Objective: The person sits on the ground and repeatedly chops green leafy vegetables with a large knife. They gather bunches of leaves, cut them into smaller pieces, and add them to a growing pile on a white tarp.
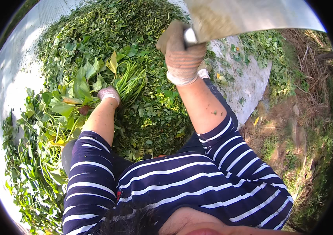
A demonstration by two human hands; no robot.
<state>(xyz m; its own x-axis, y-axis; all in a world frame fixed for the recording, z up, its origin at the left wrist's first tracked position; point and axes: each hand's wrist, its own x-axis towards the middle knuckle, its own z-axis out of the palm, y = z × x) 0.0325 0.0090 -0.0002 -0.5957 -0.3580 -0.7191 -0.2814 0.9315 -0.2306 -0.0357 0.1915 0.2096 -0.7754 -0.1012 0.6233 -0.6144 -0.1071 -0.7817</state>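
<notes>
My left hand (109, 94), in a knit work glove, is closed around a bunch of leafy green vines (131, 79). The cut-looking stem ends fan out to its right, and broad leaves spread to its left. My right hand (184, 53), in a striped, soiled glove, is raised and grips the handle of a broad-bladed cleaver (251, 17). Its wide metal blade is smeared brown and reaches past the top right of the view, well apart from the bunch. Beneath both hands lies a heap of chopped green leaves and stems (151, 117).
Long uncut vines (40, 167) are piled at my left side. A pale sheet (251, 85) lies under the heap, with leaf scraps on it. Dry stalks and bare soil (284, 117) border it on the right. My shoe (204, 73) shows beyond my right forearm.
</notes>
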